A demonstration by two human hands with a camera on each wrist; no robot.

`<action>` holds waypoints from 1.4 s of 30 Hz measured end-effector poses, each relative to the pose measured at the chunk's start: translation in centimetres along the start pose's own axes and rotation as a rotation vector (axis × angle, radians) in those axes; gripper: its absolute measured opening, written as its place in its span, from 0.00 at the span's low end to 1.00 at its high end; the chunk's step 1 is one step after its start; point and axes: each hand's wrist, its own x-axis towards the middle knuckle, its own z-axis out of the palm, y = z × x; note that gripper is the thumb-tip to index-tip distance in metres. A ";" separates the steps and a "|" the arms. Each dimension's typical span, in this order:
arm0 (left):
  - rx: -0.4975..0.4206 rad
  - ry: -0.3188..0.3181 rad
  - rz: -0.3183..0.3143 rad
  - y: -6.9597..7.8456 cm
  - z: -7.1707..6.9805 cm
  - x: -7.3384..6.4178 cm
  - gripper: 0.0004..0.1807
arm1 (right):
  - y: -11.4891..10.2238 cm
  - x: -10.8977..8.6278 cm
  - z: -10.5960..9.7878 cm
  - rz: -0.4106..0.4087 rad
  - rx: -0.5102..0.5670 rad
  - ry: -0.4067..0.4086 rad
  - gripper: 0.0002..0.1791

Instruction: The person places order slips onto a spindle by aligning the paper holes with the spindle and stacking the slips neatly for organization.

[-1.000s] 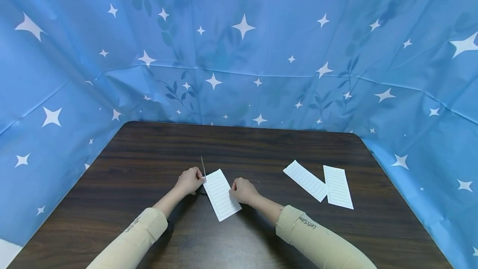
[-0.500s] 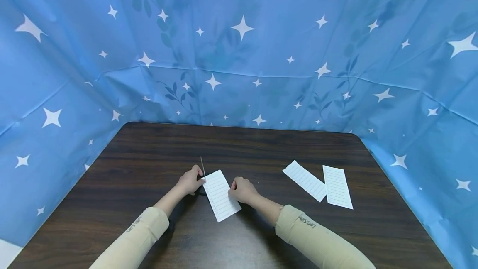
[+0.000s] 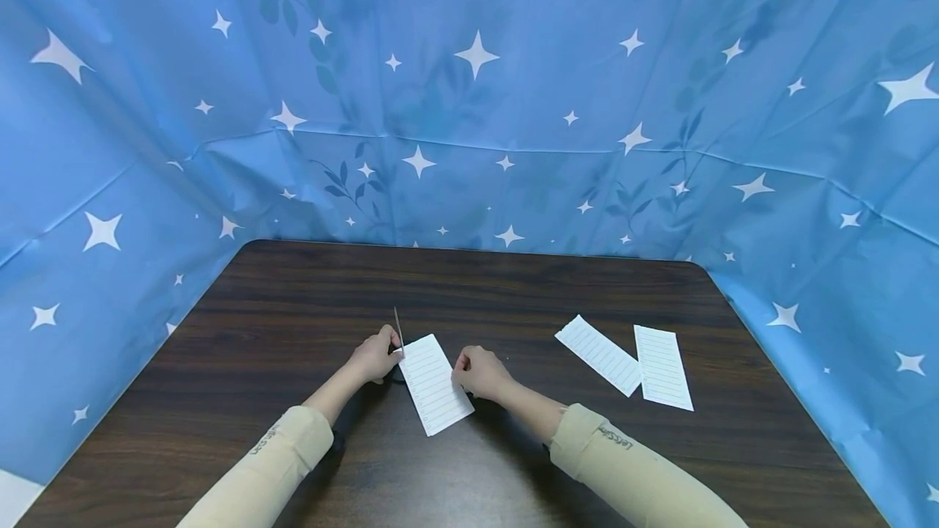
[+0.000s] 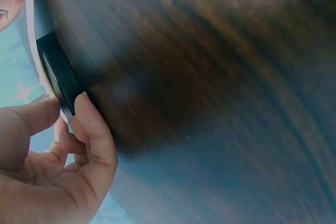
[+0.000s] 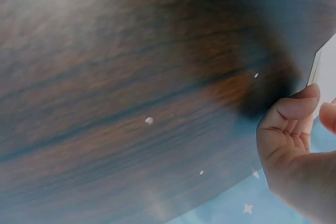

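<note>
A white lined paper sheet (image 3: 436, 388) is tilted between my two hands near the middle of the table. My left hand (image 3: 372, 355) pinches its upper left corner with thumb and fingers. From that corner a thin, narrow strip (image 3: 398, 327) points up and away. Behind the paper edge in the left wrist view, a flat black piece (image 4: 58, 69) reaches to the left fingertips; its kind is not clear. My right hand (image 3: 480, 371) pinches the sheet's right edge, its fingers curled in the right wrist view beside the white paper (image 5: 328, 74).
Two more lined sheets lie to the right, one slanted (image 3: 600, 355) and one straighter (image 3: 663, 367), overlapping at a corner. Small white specks (image 5: 149, 120) dot the dark wooden table (image 3: 315, 283). A blue star-patterned cloth (image 3: 469, 104) hangs behind.
My right forearm and sleeve have shifted slightly to the right, with the fingers still at the sheet's edge. The left hand and the paper stay nearly in place.
</note>
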 end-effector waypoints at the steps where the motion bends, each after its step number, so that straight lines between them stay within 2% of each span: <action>1: 0.003 0.000 0.003 0.0 0.0 0.0 0.06 | 0.0 0.0 -0.2 -0.008 0.011 -0.002 0.06; 6: 0.007 0.009 0.009 -0.1 0.1 -0.1 0.05 | 0.5 0.0 -1.5 -0.063 0.080 0.008 0.05; 11: 0.003 0.024 0.002 -0.3 0.4 0.1 0.06 | 1.7 -0.1 -2.6 -0.061 0.118 0.017 0.05; 21: -0.021 0.040 -0.016 -0.4 0.4 0.0 0.10 | 3.5 -0.4 -4.3 -0.009 0.125 0.037 0.04; 30: -0.059 0.021 -0.052 -0.6 0.5 0.1 0.13 | 4.4 -1.1 -5.1 -0.025 0.120 0.008 0.05; 37: -0.057 0.077 -0.029 -0.8 0.5 0.2 0.14 | 5.4 -1.4 -6.2 -0.038 0.103 0.033 0.04; 42: -0.049 0.090 -0.021 -0.8 0.6 0.1 0.13 | 6.0 -1.8 -7.0 -0.045 0.101 0.031 0.05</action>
